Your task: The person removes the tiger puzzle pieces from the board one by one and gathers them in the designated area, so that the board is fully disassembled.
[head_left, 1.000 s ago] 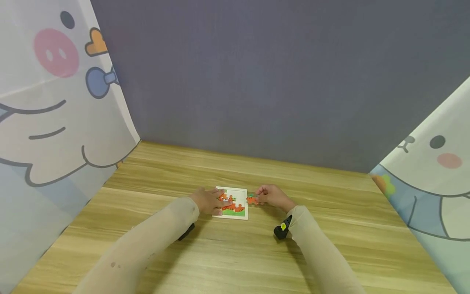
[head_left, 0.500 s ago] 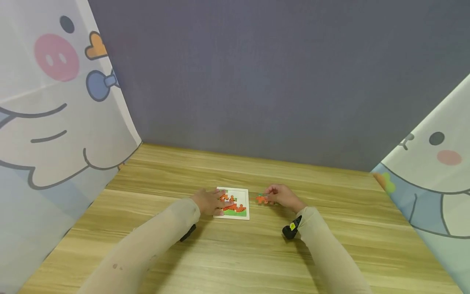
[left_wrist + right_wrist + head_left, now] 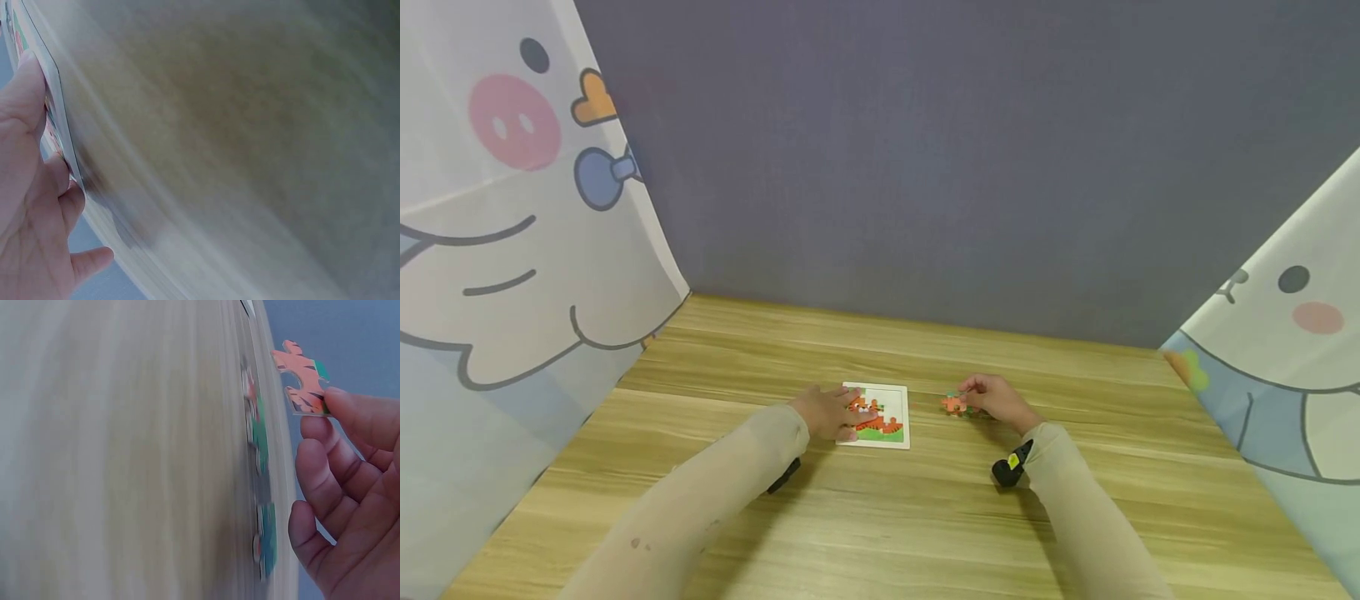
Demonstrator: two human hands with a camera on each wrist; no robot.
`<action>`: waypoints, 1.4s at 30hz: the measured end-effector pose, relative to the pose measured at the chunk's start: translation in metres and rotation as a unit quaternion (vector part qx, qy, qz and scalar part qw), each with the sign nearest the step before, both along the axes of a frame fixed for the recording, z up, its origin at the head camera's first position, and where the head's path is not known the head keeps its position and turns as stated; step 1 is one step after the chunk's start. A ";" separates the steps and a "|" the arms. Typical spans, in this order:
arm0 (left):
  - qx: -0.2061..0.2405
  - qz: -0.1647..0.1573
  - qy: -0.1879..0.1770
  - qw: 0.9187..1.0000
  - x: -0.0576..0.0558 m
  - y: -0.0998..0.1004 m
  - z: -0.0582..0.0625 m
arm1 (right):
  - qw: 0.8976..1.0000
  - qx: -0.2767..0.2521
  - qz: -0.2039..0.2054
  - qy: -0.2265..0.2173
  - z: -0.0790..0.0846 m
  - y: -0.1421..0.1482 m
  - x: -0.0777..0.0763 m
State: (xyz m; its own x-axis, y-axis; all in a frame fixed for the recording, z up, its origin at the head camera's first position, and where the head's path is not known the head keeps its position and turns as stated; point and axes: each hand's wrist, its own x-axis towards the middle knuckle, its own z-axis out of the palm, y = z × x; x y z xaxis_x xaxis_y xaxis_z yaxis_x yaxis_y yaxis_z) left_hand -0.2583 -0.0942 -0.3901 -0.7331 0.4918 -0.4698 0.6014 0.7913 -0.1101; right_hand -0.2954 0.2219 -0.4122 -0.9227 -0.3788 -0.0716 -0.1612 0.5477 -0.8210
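Observation:
A puzzle piece (image 3: 954,405), orange with dark stripes and a green corner, is pinched between the thumb and fingers of my right hand (image 3: 1000,403). In the right wrist view this striped piece (image 3: 306,378) is lifted clear of the table. To its left lies a white-framed tiger puzzle board (image 3: 907,423), partly filled with pieces; bare white shows at its upper right. My left hand (image 3: 826,413) rests on the board's left side with fingers spread, covering part of the tiger picture. The left wrist view catches the thumb and fingers over the board's edge (image 3: 62,112).
Loose puzzle pieces, one green and orange (image 3: 260,431) and one teal (image 3: 267,540), lie on the wooden table (image 3: 880,517) below my right hand. A dark wall (image 3: 880,167) rises behind; cartoon-printed sheets (image 3: 512,250) stand on both sides.
My right hand has drawn to the right with the puzzle piece, away from the board, and the piece now appears lighter and turned. My left hand stays in place on the board.

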 end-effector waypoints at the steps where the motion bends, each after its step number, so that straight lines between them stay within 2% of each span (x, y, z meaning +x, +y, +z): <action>1: 0.000 -0.001 0.000 1.000 0.000 0.000 0.001 | 1.000 0.003 -0.006 0.000 0.000 0.002 0.000; 7: 0.006 0.006 -0.008 1.000 0.001 0.000 0.003 | 1.000 -0.002 -0.027 0.000 -0.005 0.013 0.000; 17: -0.006 -0.009 0.006 1.000 -0.001 0.001 0.001 | 0.999 -0.007 -0.051 -0.005 -0.009 0.034 0.004; 28: 0.012 0.005 -0.013 1.000 -0.002 0.000 -0.001 | 0.998 -0.001 -0.058 0.000 -0.003 0.049 0.011; 42: 0.011 0.001 -0.013 1.000 -0.002 -0.002 -0.002 | 0.995 0.004 -0.100 0.005 0.006 0.073 0.018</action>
State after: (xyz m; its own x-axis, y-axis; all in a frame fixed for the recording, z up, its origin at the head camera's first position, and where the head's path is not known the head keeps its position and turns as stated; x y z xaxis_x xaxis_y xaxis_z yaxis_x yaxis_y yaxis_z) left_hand -0.2606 -0.0959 -0.3925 -0.7222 0.5006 -0.4773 0.6018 0.7949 -0.0768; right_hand -0.2771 0.2952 -0.4059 -0.9801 -0.1872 -0.0653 -0.0559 0.5767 -0.8151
